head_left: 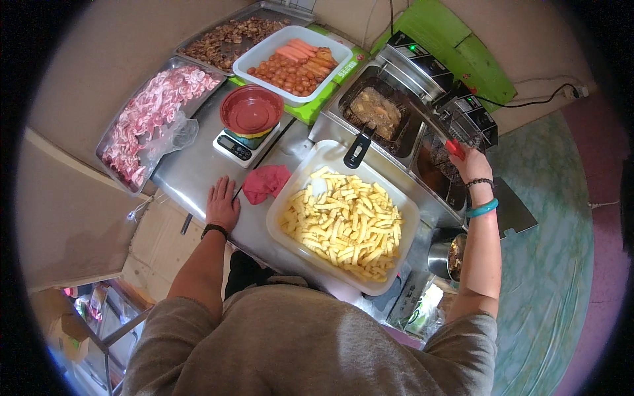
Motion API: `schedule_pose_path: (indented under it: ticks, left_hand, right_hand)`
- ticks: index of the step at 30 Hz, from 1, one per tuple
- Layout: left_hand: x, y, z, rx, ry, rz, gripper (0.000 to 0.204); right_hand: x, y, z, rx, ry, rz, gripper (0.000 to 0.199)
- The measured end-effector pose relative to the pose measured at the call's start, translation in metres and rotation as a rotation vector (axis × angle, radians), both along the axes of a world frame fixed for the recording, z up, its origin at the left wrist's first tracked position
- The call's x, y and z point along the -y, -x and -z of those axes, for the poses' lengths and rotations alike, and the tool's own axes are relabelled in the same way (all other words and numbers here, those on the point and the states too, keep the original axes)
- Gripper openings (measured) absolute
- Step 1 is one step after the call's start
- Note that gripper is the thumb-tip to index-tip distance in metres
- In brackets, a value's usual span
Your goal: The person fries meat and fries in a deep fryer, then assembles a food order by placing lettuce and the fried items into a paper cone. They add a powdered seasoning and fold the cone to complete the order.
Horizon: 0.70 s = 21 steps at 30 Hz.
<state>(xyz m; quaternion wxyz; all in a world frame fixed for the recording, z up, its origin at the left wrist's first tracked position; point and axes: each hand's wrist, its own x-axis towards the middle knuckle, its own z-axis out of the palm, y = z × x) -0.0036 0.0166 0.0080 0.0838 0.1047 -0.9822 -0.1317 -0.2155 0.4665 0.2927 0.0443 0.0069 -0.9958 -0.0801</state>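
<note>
My left hand (pixel 222 206) lies flat on the steel counter (pixel 193 166), fingers spread, beside a crumpled red cloth (pixel 265 183). My right hand (pixel 471 166) is closed round the red grip of a long metal utensil (pixel 456 148), whose shaft runs up and left over the deep fryer (pixel 386 153); its kind is unclear. Below that hand, the fryer's right well holds dark oil and a wire basket (pixel 438 158). In the left well, browned food (pixel 375 112) sits in a basket with a black handle (pixel 358 149). A white tub (pixel 277 226) of cut potato fries (pixel 343 221) stands between my arms.
Red-brown bowls (pixel 251 109) stand on a white scale (pixel 246 153). Behind are a tub (pixel 296 99) of sausages, a tray (pixel 179 66) of sliced pink meat and a tray (pixel 224 36) of browned pieces. A steel pot (pixel 438 257) is near my right forearm. Black cords run right.
</note>
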Motion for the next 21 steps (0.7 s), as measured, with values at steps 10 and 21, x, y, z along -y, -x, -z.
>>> schedule_pose_path:
  ticks: [10, 21]
  left_hand:
    - [0.001, 0.001, 0.004, -0.009, -0.012, 0.009, 0.049]
    - [0.0, -0.001, 0.001, -0.016, -0.025, 0.012, 0.049]
  right_hand:
    - [0.002, -0.016, 0.007, 0.003, -0.041, -0.005, 0.036]
    - [0.003, -0.024, -0.009, 0.14, -0.167, -0.051, 0.037]
